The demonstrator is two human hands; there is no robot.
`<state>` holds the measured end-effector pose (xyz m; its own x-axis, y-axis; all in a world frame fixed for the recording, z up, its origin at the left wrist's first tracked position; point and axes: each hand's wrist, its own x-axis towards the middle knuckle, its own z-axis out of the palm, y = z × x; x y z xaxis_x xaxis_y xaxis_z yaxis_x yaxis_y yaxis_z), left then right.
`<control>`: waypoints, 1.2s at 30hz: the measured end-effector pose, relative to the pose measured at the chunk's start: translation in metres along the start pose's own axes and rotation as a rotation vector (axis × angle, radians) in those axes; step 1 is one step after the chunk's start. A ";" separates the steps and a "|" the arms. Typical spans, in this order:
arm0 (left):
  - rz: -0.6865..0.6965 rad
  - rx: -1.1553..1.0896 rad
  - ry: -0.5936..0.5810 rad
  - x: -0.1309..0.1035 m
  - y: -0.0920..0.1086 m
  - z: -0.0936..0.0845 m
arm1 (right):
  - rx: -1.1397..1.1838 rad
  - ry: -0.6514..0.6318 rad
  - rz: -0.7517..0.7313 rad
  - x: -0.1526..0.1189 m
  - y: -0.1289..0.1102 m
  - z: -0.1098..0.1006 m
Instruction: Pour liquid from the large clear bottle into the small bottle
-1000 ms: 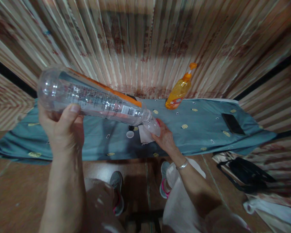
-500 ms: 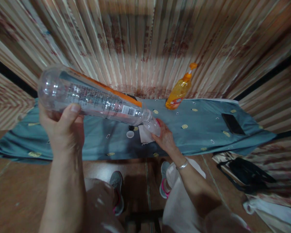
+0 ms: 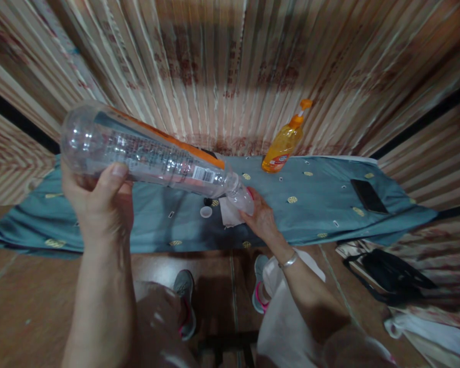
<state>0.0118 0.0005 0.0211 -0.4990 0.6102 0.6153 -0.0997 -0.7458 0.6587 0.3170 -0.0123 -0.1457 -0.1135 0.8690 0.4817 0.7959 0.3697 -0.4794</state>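
A large clear plastic bottle [image 3: 157,156] with an orange-edged label and a barcode lies tilted in the air, its neck down to the right. My left hand [image 3: 101,199] is wrapped round its wide base end. At the bottle's mouth is a small clear container [image 3: 242,198], held by my right hand [image 3: 259,214], which wears a silver bracelet at the wrist. The two mouths appear to meet. Below them on the cloth lie a white tissue [image 3: 230,212], a small white round cap [image 3: 206,212] and a small black piece [image 3: 207,202].
An orange pump bottle [image 3: 281,148] stands at the back of the teal tablecloth [image 3: 310,220]. A black phone [image 3: 368,196] lies at the right. A black bag [image 3: 394,276] is on the floor right of the table. Curtains [image 3: 214,76] hang behind.
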 end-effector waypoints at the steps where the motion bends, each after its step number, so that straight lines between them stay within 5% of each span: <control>1: -0.001 -0.005 -0.002 0.000 0.000 0.000 | 0.001 -0.001 0.000 0.000 0.000 0.000; 36: -0.012 -0.011 0.007 0.001 0.000 0.000 | 0.010 -0.013 -0.003 0.000 0.001 -0.001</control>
<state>0.0109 0.0010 0.0221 -0.5037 0.6172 0.6044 -0.1153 -0.7415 0.6610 0.3181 -0.0122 -0.1448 -0.1231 0.8721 0.4735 0.7893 0.3753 -0.4859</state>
